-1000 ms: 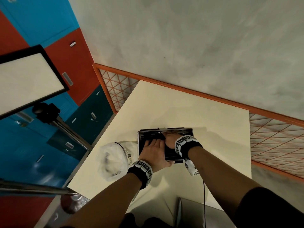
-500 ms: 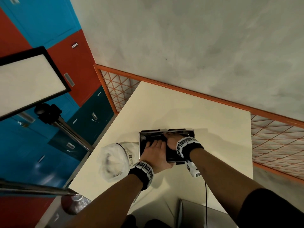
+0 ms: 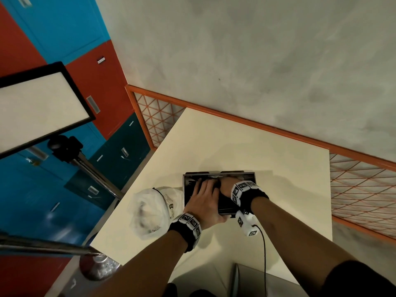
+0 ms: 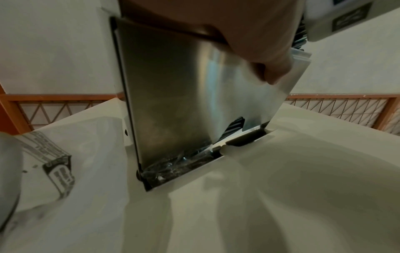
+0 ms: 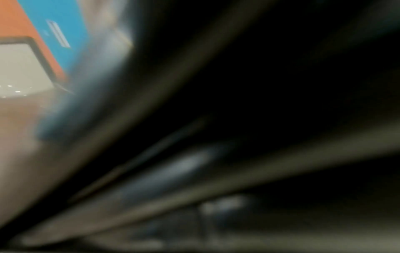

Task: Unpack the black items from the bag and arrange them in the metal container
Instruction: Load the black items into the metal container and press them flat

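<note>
The metal container (image 3: 199,173) stands on the cream table (image 3: 257,151), and both hands reach into it. My left hand (image 3: 204,186) lies flat, its straight fingers pressing on the black items (image 3: 190,190) inside. My right hand (image 3: 225,183) is beside it deeper in the container, its fingers hidden. In the left wrist view the shiny container wall (image 4: 173,94) fills the middle, with ribbed black items (image 4: 234,125) and clear wrapping (image 4: 173,166) at its bottom. The white plastic bag (image 3: 150,209) lies crumpled just left of the container. The right wrist view is dark and blurred.
An orange-framed mesh rail (image 3: 364,185) runs along the table's far and right sides. A light panel on a metal stand (image 3: 40,108) rises at the left, beside blue and red lockers (image 3: 64,28). A cable (image 3: 264,254) hangs from my right wrist.
</note>
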